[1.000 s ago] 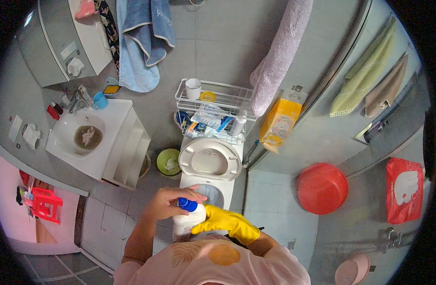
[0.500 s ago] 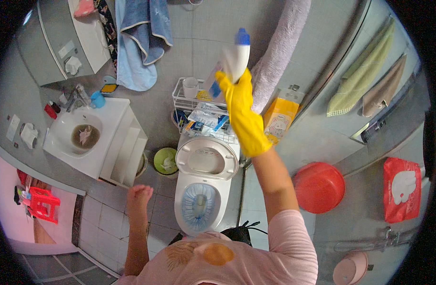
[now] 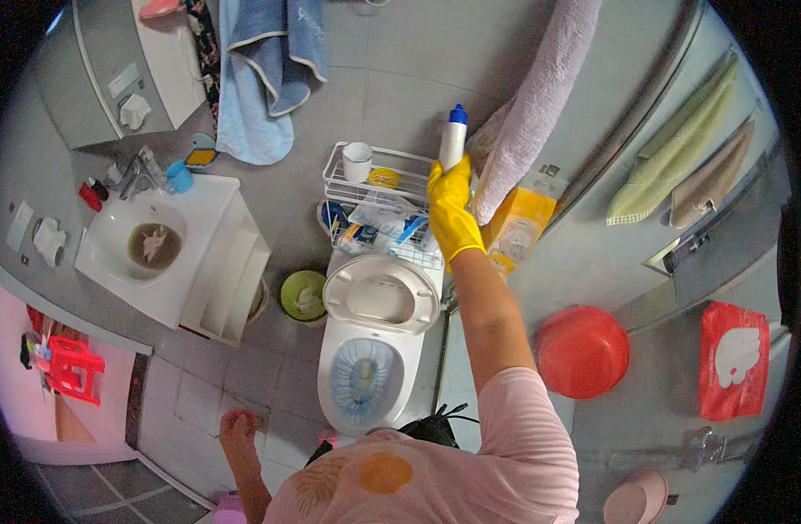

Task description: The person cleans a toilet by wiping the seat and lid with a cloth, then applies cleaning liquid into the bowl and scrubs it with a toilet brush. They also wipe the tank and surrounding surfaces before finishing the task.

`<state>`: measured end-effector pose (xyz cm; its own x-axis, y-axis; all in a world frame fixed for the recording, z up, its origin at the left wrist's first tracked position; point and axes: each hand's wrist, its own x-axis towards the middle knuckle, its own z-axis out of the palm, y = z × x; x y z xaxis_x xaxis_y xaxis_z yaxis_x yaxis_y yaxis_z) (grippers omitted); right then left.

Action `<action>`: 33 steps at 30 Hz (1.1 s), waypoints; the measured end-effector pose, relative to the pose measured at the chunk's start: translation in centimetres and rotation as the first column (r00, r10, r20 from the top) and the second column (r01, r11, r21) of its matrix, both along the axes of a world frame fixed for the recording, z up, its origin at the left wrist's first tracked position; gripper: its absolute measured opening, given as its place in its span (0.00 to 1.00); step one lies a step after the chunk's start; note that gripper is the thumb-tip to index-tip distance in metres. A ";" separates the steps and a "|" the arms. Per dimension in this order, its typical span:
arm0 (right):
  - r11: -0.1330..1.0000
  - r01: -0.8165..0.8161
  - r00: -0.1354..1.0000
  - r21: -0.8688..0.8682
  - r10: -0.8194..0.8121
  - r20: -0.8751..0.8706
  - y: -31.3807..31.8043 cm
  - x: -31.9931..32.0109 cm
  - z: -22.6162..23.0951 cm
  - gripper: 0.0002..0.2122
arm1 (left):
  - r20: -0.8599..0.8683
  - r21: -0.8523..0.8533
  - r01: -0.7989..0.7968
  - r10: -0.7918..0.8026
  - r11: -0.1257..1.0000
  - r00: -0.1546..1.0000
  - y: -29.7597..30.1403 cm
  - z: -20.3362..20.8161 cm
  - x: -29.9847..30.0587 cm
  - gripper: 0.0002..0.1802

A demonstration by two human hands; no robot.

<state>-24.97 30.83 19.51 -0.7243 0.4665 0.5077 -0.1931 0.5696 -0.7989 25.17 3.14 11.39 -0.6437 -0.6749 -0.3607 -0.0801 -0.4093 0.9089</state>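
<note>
Stretching across the top, the grey wall (image 3: 396, 79) gives open room beyond the bottle's far end. Down the middle sits the toilet (image 3: 411, 362), seat ring raised, well below the action. On the right hangs the lavender towel (image 3: 540, 113), its edge just beside the bottle; whether they touch, I can't tell. The rack (image 3: 425, 253) stands behind the toilet, its right end right by the grip.

Now the hands! The right hand (image 3: 453, 214), gloved yellow, is wrapped around the bottle's lower part, and it's the near one by far. The left hand (image 3: 239, 428) is bare and low to the left, well apart; too blurred to call its fingers, though no item shows in it.

The bottle (image 3: 453, 144) points away from the person, long axis almost following the forearm, tipped slightly right. Left of it, there's space before the cup (image 3: 357, 162). Smallest, the blue cap (image 3: 458, 114), at the far tip.
</note>
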 end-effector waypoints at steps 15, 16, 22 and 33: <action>0.807 -0.397 0.768 -0.438 0.553 0.322 7.4 19.3 -9.5 0.11 | 0.121 0.145 0.225 -0.243 0.963 0.962 1.2 -3.1 -6.3 0.05; 0.783 -0.251 0.744 -0.569 0.532 0.404 10.2 18.0 -14.1 0.12 | 0.176 0.117 0.287 -0.304 0.951 0.936 1.3 -5.1 -6.2 0.07; 0.934 0.121 0.846 -0.336 0.079 0.527 20.8 9.0 -42.1 0.12 | 0.329 0.211 0.509 -0.550 0.835 0.767 3.8 -12.2 -9.1 0.09; 0.943 0.328 0.777 -0.060 -0.233 0.585 22.1 -2.4 -51.6 0.20 | 0.639 0.371 0.484 -0.597 0.792 0.486 5.3 -23.9 -8.4 0.10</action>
